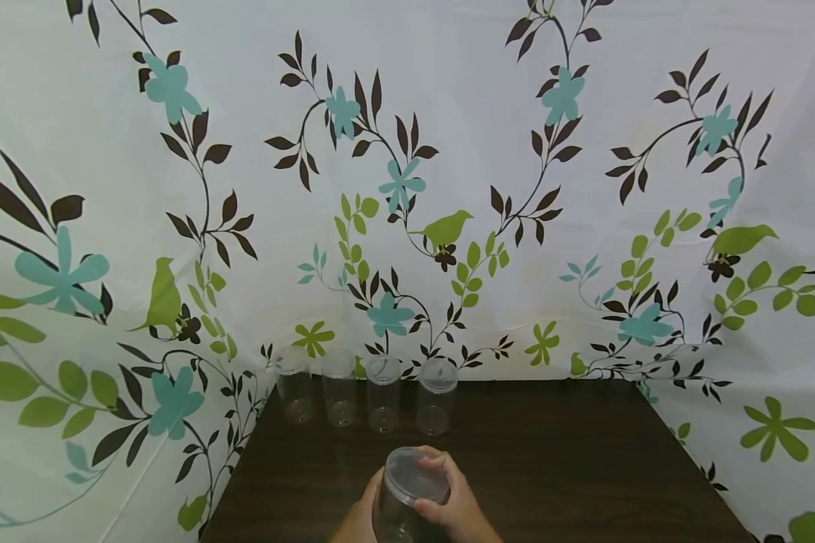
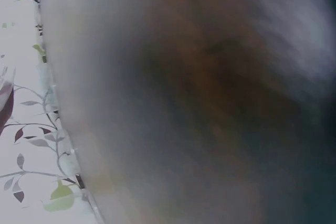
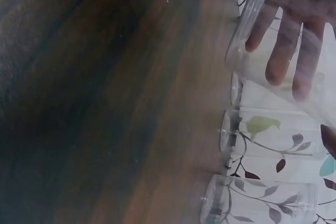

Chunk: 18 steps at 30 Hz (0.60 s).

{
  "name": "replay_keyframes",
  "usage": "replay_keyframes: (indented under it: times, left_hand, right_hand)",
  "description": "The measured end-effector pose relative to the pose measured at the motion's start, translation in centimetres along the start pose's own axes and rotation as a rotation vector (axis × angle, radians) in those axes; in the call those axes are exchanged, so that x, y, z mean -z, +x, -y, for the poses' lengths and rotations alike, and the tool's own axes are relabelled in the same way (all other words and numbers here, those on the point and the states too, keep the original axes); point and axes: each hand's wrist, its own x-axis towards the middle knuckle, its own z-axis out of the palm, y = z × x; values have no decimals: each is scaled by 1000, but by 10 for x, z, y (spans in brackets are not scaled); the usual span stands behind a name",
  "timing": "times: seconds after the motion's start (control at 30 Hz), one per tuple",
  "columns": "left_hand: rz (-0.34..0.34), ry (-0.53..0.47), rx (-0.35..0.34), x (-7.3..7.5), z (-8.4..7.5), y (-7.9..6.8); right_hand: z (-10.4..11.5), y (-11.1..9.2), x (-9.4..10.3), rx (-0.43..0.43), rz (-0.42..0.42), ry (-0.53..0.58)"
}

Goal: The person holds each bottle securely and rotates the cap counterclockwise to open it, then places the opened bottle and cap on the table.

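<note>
A clear plastic jar (image 1: 390, 520) with a translucent lid (image 1: 414, 477) is held up at the near side of the table in the head view. My left hand (image 1: 358, 516) grips the jar's body from the left. In the right wrist view, fingers of that left hand (image 3: 289, 40) show through the clear wall of the jar (image 3: 239, 45). On the lid's right side, my right hand (image 1: 458, 501) holds the rim between thumb and fingers. The lid sits on the jar's mouth. Most of the left wrist view is blurred by something very close.
Several clear lidded jars stand in a row at the table's back left, the rightmost jar (image 1: 436, 400) among them. Under them is a dark wood table (image 1: 550, 452). A white sheet (image 1: 475, 45) printed with leaves, flowers and birds surrounds the table's back and sides.
</note>
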Motion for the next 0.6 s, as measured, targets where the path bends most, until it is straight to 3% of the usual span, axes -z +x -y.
replay_keyframes:
  times: [0.17, 0.23, 0.33, 0.4, 0.43, 0.47, 0.53, 0.57, 0.6]
  left_hand:
    - [86, -193, 84, 16, -68, 12]
    - [128, -317, 93, 17, -81, 18]
    - [201, -548, 27, 9, -86, 33]
    - [238, -687, -74, 1, -85, 47]
    - [246, -709, -135, -2, -84, 53]
    - [267, -802, -101, -5, -83, 57]
    - [267, -833, -85, -6, -82, 58]
    - [262, -828, -109, -5, -80, 54]
    - [266, -826, -75, -3, -79, 49]
  right_hand:
    - [5, 2, 0, -29, 9, 27]
    - [7, 3, 2, -18, 23, 36]
    - [9, 4, 4, 2, 63, 85]
    - [10, 5, 6, 22, 116, 157]
    - [10, 5, 7, 28, 140, 166]
    - [10, 6, 9, 15, 163, 188]
    - [10, 7, 10, -10, 200, 221]
    - [10, 7, 11, -33, 206, 233]
    - [11, 7, 11, -57, 204, 232]
